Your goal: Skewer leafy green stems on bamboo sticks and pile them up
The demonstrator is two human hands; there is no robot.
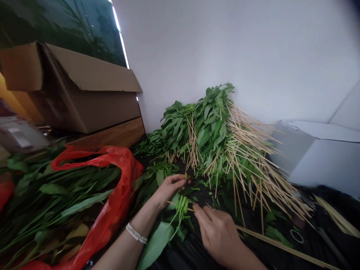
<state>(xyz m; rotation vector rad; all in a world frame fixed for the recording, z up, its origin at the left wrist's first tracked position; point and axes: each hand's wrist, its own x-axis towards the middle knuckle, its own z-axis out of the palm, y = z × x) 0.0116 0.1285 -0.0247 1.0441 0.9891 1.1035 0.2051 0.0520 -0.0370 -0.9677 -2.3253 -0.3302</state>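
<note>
My right hand (218, 227) grips a thin bamboo skewer (190, 209). Several green stem pieces (182, 204) are threaded side by side on it, and leaves (159, 240) hang down below. Up and to the left, my left hand (171, 187) is closed in a pinch on a short green stem piece (186, 176), apart from the skewer. Beyond my hands, leafy green bundles (212, 116) on skewers lean against the wall, with many bare skewer ends (253, 150) fanning out to the right.
An open red plastic bag (126, 187) full of leafy stems (62, 195) lies at left. A cardboard box (95, 105) stands behind it. At right are a white box (326, 161), loose skewers (284, 245) and a ring (296, 236). Black sheeting (180, 255) covers the work surface.
</note>
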